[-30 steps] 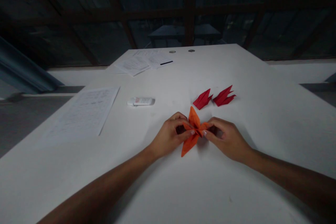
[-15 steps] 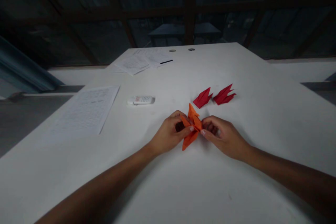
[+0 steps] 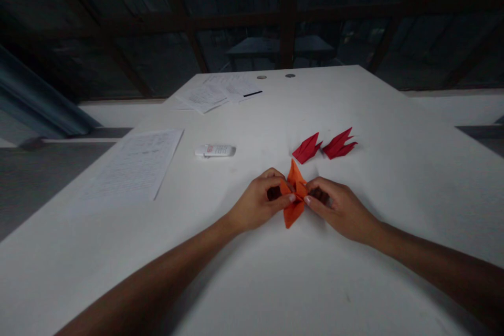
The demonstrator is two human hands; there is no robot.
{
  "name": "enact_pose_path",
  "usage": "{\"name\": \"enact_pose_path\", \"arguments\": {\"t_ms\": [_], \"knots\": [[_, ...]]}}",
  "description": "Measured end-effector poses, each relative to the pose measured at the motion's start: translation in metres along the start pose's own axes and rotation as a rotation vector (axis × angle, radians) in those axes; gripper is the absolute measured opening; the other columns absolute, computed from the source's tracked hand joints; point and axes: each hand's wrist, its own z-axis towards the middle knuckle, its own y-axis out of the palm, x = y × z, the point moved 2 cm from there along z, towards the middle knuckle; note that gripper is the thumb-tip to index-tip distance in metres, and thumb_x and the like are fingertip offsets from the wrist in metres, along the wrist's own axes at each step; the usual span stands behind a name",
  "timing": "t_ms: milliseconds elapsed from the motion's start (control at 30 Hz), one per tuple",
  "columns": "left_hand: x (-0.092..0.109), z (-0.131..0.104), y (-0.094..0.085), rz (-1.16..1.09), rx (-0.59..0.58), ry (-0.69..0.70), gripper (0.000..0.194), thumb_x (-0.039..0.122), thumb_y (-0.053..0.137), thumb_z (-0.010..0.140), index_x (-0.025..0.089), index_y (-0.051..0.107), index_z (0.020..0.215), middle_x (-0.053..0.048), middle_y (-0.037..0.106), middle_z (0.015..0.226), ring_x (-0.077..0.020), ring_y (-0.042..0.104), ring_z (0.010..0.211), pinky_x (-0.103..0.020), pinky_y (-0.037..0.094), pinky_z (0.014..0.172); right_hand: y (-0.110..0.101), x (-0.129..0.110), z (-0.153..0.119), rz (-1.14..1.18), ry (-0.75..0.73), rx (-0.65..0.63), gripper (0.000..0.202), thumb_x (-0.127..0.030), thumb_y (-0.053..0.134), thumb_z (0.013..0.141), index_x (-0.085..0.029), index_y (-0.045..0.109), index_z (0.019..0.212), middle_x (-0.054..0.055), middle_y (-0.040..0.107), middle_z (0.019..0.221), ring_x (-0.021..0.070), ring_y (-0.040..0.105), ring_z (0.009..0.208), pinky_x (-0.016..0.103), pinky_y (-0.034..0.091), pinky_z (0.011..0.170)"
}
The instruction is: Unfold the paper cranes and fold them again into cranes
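An orange folded-paper figure with pointed flaps is held between my two hands, over the white table. My left hand pinches its left side, thumb near the centre fold. On the other side, the thumb and fingers of my right hand grip the paper's right edge. Just beyond lie two red folded-paper figures, one on the left and one on the right, close together with pointed tips. Parts of the orange paper are hidden behind my fingers.
A white marker-like object with printed lettering lies left of my hands. Farther left is a sheet of written paper. Several papers overlap at the table's far left, with two round discs along the back edge, before a dark window.
The orange paper has turned slightly between my fingers, its upper and lower points now nearer vertical. My right fingers have shifted on its right edge. The whole view has slid slightly.
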Motion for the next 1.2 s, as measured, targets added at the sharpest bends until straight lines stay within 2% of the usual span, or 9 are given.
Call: {"name": "enact_pose_path", "arguments": {"t_ms": [167, 333, 500, 700, 800, 900, 967, 1100, 1200], "knots": [[0.003, 0.000, -0.003, -0.045, 0.048, -0.029, 0.024, 0.039, 0.070, 0.091, 0.019, 0.070, 0.104, -0.006, 0.061, 0.101, -0.0141, 0.057, 0.081, -0.027, 0.045, 0.071, 0.000, 0.003, 0.000, 0.032, -0.009, 0.030, 0.007, -0.027, 0.057, 0.098, -0.023, 0.062, 0.097, 0.000, 0.067, 0.085, 0.0159, 0.061, 0.076, 0.028, 0.047, 0.066], [0.003, 0.001, -0.005, -0.174, 0.104, -0.125, 0.032, 0.045, 0.064, 0.095, 0.019, 0.062, 0.113, -0.001, 0.059, 0.090, -0.0103, 0.051, 0.070, -0.023, 0.040, 0.062, 0.001, 0.022, 0.003, 0.264, 0.063, 0.129, 0.014, -0.038, 0.057, 0.100, -0.023, 0.056, 0.100, 0.000, 0.065, 0.088, 0.0151, 0.061, 0.074, 0.027, 0.048, 0.065], [0.002, 0.003, -0.004, -0.163, 0.130, -0.177, 0.030, 0.045, 0.062, 0.096, 0.018, 0.062, 0.109, 0.002, 0.056, 0.082, -0.0091, 0.049, 0.065, -0.023, 0.040, 0.060, 0.002, 0.028, 0.005, 0.368, 0.082, 0.114, 0.018, -0.041, 0.059, 0.099, -0.023, 0.054, 0.100, 0.001, 0.067, 0.092, 0.0149, 0.063, 0.073, 0.028, 0.050, 0.064], [0.002, 0.003, -0.005, -0.240, 0.039, -0.112, 0.027, 0.041, 0.068, 0.092, 0.016, 0.065, 0.100, -0.004, 0.066, 0.089, -0.0126, 0.058, 0.076, -0.026, 0.046, 0.070, -0.001, 0.016, -0.002, 0.150, -0.001, 0.124, 0.011, -0.033, 0.058, 0.099, -0.025, 0.063, 0.104, 0.005, 0.073, 0.100, 0.0196, 0.069, 0.088, 0.030, 0.055, 0.071], [0.003, 0.001, -0.005, -0.256, -0.035, -0.113, 0.029, 0.038, 0.077, 0.085, 0.015, 0.068, 0.101, -0.007, 0.069, 0.095, -0.0156, 0.062, 0.082, -0.029, 0.048, 0.073, -0.004, 0.009, -0.004, 0.031, -0.152, 0.137, 0.009, -0.025, 0.057, 0.098, -0.026, 0.065, 0.102, 0.005, 0.074, 0.108, 0.0200, 0.070, 0.094, 0.032, 0.056, 0.079], [0.002, 0.001, -0.004, -0.264, -0.032, -0.131, 0.028, 0.036, 0.079, 0.084, 0.014, 0.071, 0.099, -0.008, 0.069, 0.094, -0.0170, 0.064, 0.084, -0.031, 0.050, 0.076, -0.004, 0.005, -0.006, -0.014, -0.267, 0.121, 0.017, -0.017, 0.054, 0.098, -0.028, 0.066, 0.103, 0.005, 0.073, 0.112, 0.0201, 0.070, 0.102, 0.036, 0.056, 0.089], [0.001, 0.001, -0.004, -0.282, -0.008, -0.144, 0.027, 0.037, 0.078, 0.085, 0.014, 0.072, 0.098, -0.008, 0.070, 0.092, -0.0173, 0.064, 0.084, -0.031, 0.051, 0.077, -0.003, 0.005, -0.007, -0.031, -0.231, 0.133, 0.017, -0.018, 0.055, 0.097, -0.028, 0.065, 0.106, 0.005, 0.073, 0.115, 0.0212, 0.070, 0.103, 0.037, 0.057, 0.088], [0.001, 0.003, -0.005, -0.352, 0.066, -0.151, 0.027, 0.037, 0.079, 0.083, 0.014, 0.072, 0.095, -0.006, 0.069, 0.089, -0.0154, 0.063, 0.081, -0.030, 0.050, 0.077, -0.001, 0.008, -0.007, -0.012, -0.084, 0.184, 0.023, -0.024, 0.060, 0.095, -0.027, 0.060, 0.119, 0.008, 0.071, 0.120, 0.0195, 0.070, 0.086, 0.032, 0.057, 0.069], [-0.002, 0.006, -0.008, -0.399, 0.170, -0.168, 0.022, 0.034, 0.078, 0.083, 0.015, 0.069, 0.088, 0.000, 0.064, 0.079, -0.0096, 0.055, 0.068, -0.024, 0.044, 0.066, 0.000, 0.009, -0.006, -0.012, -0.056, 0.201, 0.027, -0.023, 0.060, 0.095, -0.026, 0.058, 0.122, 0.008, 0.070, 0.113, 0.0186, 0.067, 0.082, 0.031, 0.056, 0.069]]}}
